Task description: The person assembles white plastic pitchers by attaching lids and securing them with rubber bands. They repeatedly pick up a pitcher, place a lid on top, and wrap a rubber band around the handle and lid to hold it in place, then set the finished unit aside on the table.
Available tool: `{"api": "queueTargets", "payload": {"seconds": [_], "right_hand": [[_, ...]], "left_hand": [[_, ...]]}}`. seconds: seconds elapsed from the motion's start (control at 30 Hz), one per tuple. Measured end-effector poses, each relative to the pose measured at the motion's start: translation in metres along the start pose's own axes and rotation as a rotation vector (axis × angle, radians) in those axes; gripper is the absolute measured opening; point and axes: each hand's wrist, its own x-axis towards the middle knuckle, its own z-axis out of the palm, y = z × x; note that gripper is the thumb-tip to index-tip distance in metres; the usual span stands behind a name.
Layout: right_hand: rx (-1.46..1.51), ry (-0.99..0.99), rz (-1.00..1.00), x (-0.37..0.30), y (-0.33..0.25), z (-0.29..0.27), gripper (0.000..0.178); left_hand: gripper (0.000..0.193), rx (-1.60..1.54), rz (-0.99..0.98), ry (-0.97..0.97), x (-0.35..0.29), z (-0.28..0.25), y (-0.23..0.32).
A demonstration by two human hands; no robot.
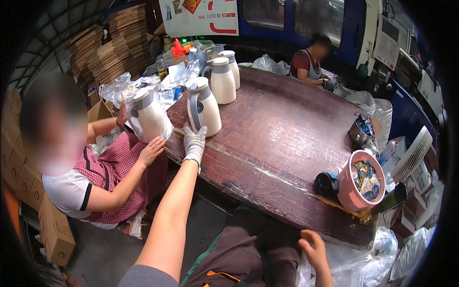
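Note:
My left hand, in a pale knitted glove, grips the lower part of a cream thermos jug with a grey lid and handle. This jug stands upright at the table's near left edge. Just behind it are two similar cream jugs. My bare right hand hangs beside the table's near edge, its fingers loosely bent and apart, with nothing in it. To the left, a co-worker in a checked apron holds another thermos jug, tilted and partly wrapped in clear plastic, in both hands.
The dark wooden table spreads ahead. On its right stand a pink bucket of small parts, a dark cup and a metal pot. Another person sits beyond. Stacked cardboard and plastic bags lie left.

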Motion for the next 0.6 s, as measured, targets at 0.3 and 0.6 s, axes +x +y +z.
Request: {"api": "queueTargets", "payload": {"seconds": [0.3, 0.6], "right_hand": [[-0.728, 0.492, -0.323, 0.101, 0.053, -0.019, 0.016], [-0.622, 0.518, -0.279, 0.101, 0.048, -0.014, 0.013]], "left_hand": [[0.039, 0.653, 0.492, -0.087, -0.073, 0.043, -0.090], [0.031, 0.585, 0.586, -0.132, -0.066, 0.035, -0.076]]}}
